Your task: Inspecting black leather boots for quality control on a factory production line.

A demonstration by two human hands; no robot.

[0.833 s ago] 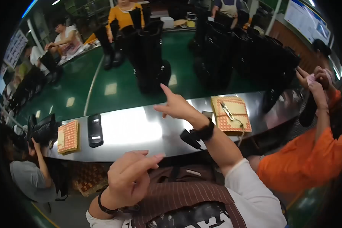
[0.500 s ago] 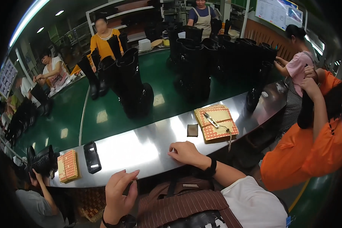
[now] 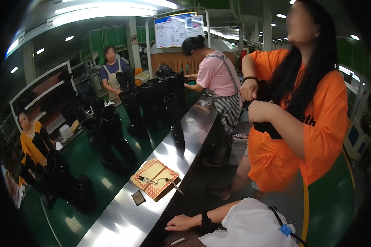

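Right hand (image 3: 183, 222) withdrawn; paper bundle (image 3: 153, 170) beyond, on counter (image 3: 121, 218).

Factory workshop lined with boots

Tall black boots (image 3: 175, 123) stand on a long green worktable (image 3: 95, 210) with a metal ledge (image 3: 115, 220) along its side. At it stand people in a pale apron (image 3: 111, 78) and a checked apron (image 3: 226, 107). Strip lights (image 3: 107, 11) hang overhead, pillars (image 3: 268, 43) rise behind, a notice board (image 3: 170, 33) faces out, and a yellow line (image 3: 306, 210) edges green floor (image 3: 327, 197).
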